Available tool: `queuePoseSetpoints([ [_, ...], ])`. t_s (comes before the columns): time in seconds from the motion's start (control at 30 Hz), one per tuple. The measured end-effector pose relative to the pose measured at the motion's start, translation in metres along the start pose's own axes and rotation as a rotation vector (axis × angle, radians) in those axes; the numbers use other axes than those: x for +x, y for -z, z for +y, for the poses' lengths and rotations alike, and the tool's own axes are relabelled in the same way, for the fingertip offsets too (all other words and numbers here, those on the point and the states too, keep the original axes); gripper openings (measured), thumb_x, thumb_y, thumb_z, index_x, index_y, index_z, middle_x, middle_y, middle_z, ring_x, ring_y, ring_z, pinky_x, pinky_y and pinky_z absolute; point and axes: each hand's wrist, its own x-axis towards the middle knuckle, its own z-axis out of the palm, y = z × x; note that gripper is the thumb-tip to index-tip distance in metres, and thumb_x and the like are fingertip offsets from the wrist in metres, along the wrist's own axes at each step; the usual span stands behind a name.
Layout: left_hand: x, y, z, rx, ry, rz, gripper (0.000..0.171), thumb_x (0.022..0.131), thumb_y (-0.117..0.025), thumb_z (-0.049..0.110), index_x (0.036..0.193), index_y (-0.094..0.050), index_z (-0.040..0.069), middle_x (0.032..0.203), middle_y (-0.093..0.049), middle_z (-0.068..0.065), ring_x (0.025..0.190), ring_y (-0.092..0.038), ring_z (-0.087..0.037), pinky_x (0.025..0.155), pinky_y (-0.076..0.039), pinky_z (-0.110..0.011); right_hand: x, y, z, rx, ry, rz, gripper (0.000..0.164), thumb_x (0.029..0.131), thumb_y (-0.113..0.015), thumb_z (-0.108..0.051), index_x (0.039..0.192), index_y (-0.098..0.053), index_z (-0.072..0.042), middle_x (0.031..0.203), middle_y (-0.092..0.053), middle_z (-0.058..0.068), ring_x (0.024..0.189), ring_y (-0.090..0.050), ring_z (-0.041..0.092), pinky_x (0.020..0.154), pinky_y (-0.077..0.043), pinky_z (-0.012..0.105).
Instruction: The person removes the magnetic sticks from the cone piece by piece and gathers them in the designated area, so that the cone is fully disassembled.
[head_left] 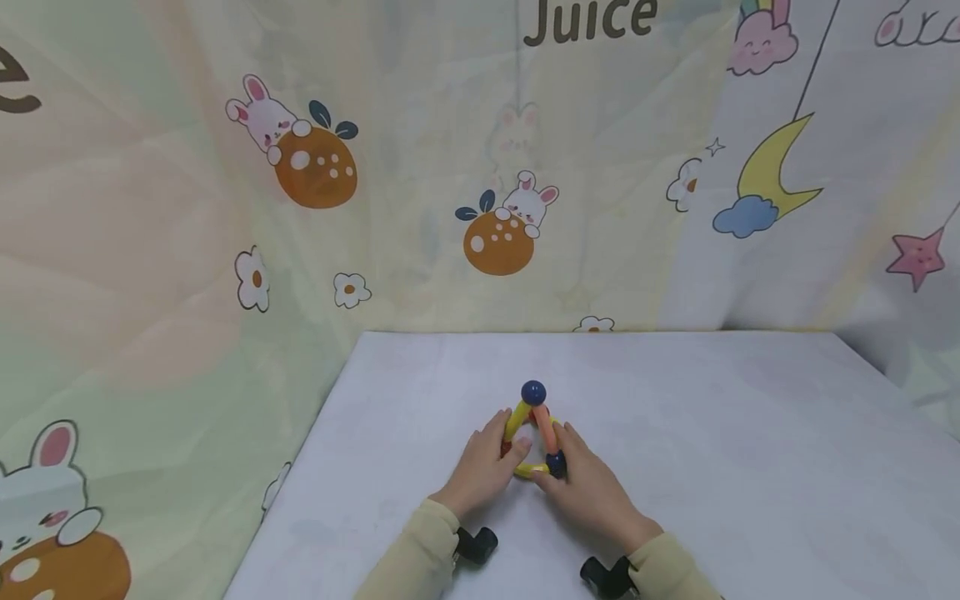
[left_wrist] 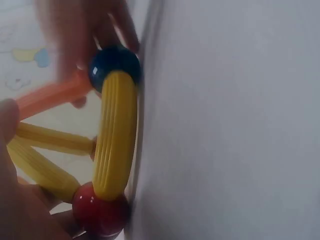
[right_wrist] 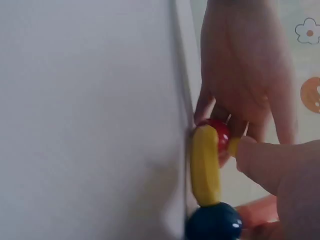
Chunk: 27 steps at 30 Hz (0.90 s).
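A small pyramid-shaped stick-and-ball building toy (head_left: 546, 429) stands on the table between both hands. Its top is a blue ball (head_left: 534, 392), from which a yellow stick and an orange stick slope down. Along the near bottom side, a curved yellow stick (left_wrist: 116, 135) joins a red ball (left_wrist: 100, 210) to another blue ball (left_wrist: 115, 67). My left hand (head_left: 483, 467) holds the left side, fingers curled behind the red ball. On the right, my right hand (head_left: 592, 492) grips around the lower blue ball. The far bottom part is partly hidden by sticks and fingers.
The white table (head_left: 735, 467) extends around the toy on all sides. Behind it hangs a printed cloth (head_left: 420, 167) with rabbits, oranges and flowers. Black wrist cameras (head_left: 477, 546) are strapped at both sleeves.
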Motion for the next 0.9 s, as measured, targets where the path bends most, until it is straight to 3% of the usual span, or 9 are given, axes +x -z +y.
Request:
queuePoseSetpoints([
  [0.1, -0.001, -0.005, -0.005, -0.096, -0.001, 0.038, 0.060, 0.103, -0.041, 0.046, 0.146, -0.040, 0.005, 0.138, -0.052, -0.015, 0.131, -0.045, -0.032, 0.115, -0.020, -0.054, -0.001, -0.009, 0.001, 0.024, 0.001, 0.031, 0.087, 0.086, -0.072, -0.039, 0.153, -0.028, -0.005, 0.156, -0.026, 0.023, 0.140, -0.033, 0.041, 0.107, -0.031, 0.059],
  [0.2, -0.001, -0.006, -0.011, -0.222, 0.015, 0.094, 0.052, 0.103, -0.041, 0.045, 0.133, -0.056, 0.005, 0.134, -0.056, -0.015, 0.127, -0.049, -0.032, 0.112, -0.029, -0.052, -0.003, -0.015, 0.004, 0.045, 0.005, 0.068, 0.082, 0.087, -0.071, -0.035, 0.152, -0.030, -0.006, 0.157, -0.027, 0.021, 0.140, -0.032, 0.040, 0.108, -0.030, 0.058],
  [0.37, -0.002, -0.007, -0.019, -0.362, 0.065, 0.152, 0.045, 0.102, -0.043, 0.047, 0.105, -0.070, 0.011, 0.136, -0.057, -0.006, 0.128, -0.051, -0.027, 0.105, -0.040, -0.048, -0.005, -0.020, 0.010, 0.114, 0.034, 0.154, 0.057, 0.091, -0.068, -0.027, 0.141, -0.050, -0.006, 0.151, -0.040, 0.017, 0.138, -0.039, 0.036, 0.109, -0.033, 0.054],
  [0.5, -0.007, -0.009, -0.022, -0.404, 0.054, 0.156, 0.041, 0.100, -0.049, 0.047, 0.117, -0.066, 0.014, 0.133, -0.059, -0.003, 0.128, -0.052, -0.024, 0.106, -0.038, -0.049, -0.006, -0.021, 0.014, 0.154, 0.061, 0.210, 0.036, 0.090, -0.070, -0.019, 0.125, -0.064, -0.008, 0.143, -0.050, 0.014, 0.132, -0.047, 0.034, 0.106, -0.036, 0.052],
  [0.57, -0.011, -0.011, -0.022, -0.424, 0.012, 0.158, 0.045, 0.099, -0.053, 0.044, 0.132, -0.058, 0.014, 0.138, -0.056, -0.002, 0.131, -0.049, -0.022, 0.109, -0.036, -0.048, -0.007, -0.021, 0.014, 0.165, 0.066, 0.210, 0.035, 0.089, -0.071, -0.018, 0.123, -0.066, -0.009, 0.142, -0.052, 0.013, 0.131, -0.048, 0.033, 0.106, -0.037, 0.052],
  [0.7, -0.016, -0.015, -0.014, -0.407, -0.165, 0.200, 0.055, 0.096, -0.061, 0.036, 0.146, -0.044, 0.020, 0.146, -0.048, 0.002, 0.137, -0.042, -0.018, 0.109, -0.035, -0.045, -0.010, -0.021, 0.012, 0.177, 0.089, 0.156, 0.041, 0.089, -0.072, -0.018, 0.129, -0.063, -0.012, 0.143, -0.052, 0.008, 0.132, -0.048, 0.030, 0.105, -0.037, 0.052],
  [0.8, -0.016, -0.016, -0.004, -0.386, -0.279, 0.260, 0.047, 0.094, -0.065, 0.029, 0.138, -0.050, 0.023, 0.140, -0.052, 0.004, 0.134, -0.045, -0.016, 0.107, -0.038, -0.042, -0.013, -0.021, 0.008, 0.153, 0.139, 0.119, 0.045, 0.090, -0.070, -0.015, 0.133, -0.060, -0.013, 0.142, -0.054, 0.005, 0.131, -0.049, 0.027, 0.105, -0.039, 0.050],
  [0.9, -0.016, -0.017, 0.002, -0.414, -0.317, 0.285, 0.032, 0.093, -0.067, 0.023, 0.123, -0.057, 0.020, 0.123, -0.058, 0.004, 0.121, -0.054, -0.015, 0.100, -0.045, -0.034, -0.015, -0.019, 0.002, 0.159, 0.207, 0.159, 0.049, 0.087, -0.068, -0.005, 0.135, -0.058, -0.013, 0.139, -0.056, -0.001, 0.130, -0.050, 0.021, 0.103, -0.042, 0.048],
])
